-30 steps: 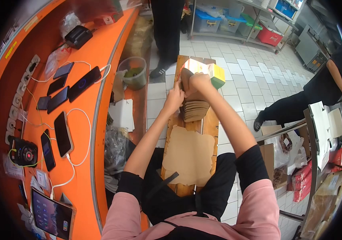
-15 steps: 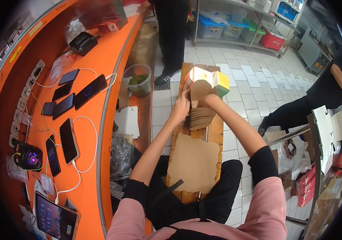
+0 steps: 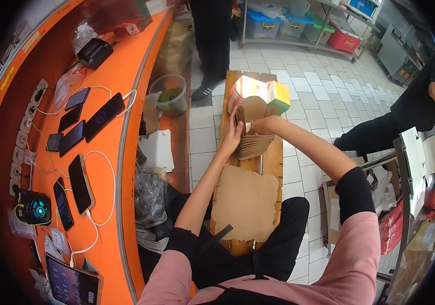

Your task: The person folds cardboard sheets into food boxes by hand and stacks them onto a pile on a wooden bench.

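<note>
On the far part of the wooden bench, my left hand (image 3: 234, 133) grips the left side of an upright brown cardboard piece (image 3: 254, 108) with a rounded top. My right hand (image 3: 265, 125) is closed at its right side, fingertips partly hidden. Below both hands leans a fanned stack of brown cardboard pieces (image 3: 256, 146). Nearer my lap, a flat brown cardboard sheet (image 3: 246, 203) with wavy edges lies on the bench. A red-and-white box (image 3: 248, 87) and a yellow-and-green box (image 3: 279, 96) stand behind the upright piece.
Several phones with charging cables, a tablet (image 3: 72, 279) and a small speaker (image 3: 35, 207) are on the orange counter (image 3: 106, 203) to the left. A clear bucket (image 3: 170, 96) stands beside the bench. One person stands ahead, another at right near a metal rack (image 3: 398, 168).
My left hand has shifted down along the cardboard's left side. My right hand has drawn out from behind the upright piece, showing more of its fingers. The view has tilted slightly.
</note>
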The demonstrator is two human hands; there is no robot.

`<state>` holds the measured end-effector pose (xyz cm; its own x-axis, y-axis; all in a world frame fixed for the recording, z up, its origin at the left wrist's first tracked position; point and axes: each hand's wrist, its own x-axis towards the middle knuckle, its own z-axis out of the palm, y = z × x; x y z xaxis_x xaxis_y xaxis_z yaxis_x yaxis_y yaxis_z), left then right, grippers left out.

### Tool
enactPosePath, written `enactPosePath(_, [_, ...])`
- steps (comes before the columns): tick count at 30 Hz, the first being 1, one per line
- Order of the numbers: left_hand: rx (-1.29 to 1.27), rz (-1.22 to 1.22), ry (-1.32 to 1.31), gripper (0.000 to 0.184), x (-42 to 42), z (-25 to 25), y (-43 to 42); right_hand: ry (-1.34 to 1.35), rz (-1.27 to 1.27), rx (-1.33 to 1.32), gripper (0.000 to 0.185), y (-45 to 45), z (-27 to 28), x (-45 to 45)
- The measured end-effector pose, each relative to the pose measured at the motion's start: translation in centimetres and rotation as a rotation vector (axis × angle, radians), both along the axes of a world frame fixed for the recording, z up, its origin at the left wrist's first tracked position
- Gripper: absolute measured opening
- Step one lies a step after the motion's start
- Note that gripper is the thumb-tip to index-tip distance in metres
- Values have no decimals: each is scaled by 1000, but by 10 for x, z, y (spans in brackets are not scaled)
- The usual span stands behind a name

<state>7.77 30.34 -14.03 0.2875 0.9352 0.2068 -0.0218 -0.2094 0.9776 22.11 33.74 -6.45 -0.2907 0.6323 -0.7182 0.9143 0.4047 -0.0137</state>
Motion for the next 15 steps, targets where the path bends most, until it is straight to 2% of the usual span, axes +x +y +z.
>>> enactPosePath(2, [210,-118,24,79,-4,-26,10,-4,6,34,56,-4,4,0])
enactPosePath(3, [205,-121,23,79,-6,-22,10,-13,15,76,62,-4,5,1])
enactPosePath(5, [203,-162,125,111,-10,-5,3,2,0,14,63,5,-14,12])
enactPosePath(6, [195,-164,126,111,-11,-7,4,15,-13,-40,67,6,-18,13])
enactPosePath(8, [141,-160,239,129,-12,-6,9,41,36,-41,64,5,-23,15])
enactPosePath(12, [173,-143,353,135,-13,-10,17,124,249,4,54,-3,0,18])
enactPosePath(13, [203,-142,371,135,-13,-9,18,119,251,14,54,-3,8,15])
enactPosePath(15, [242,-142,392,135,-14,-8,19,239,97,-22,41,-2,20,4])
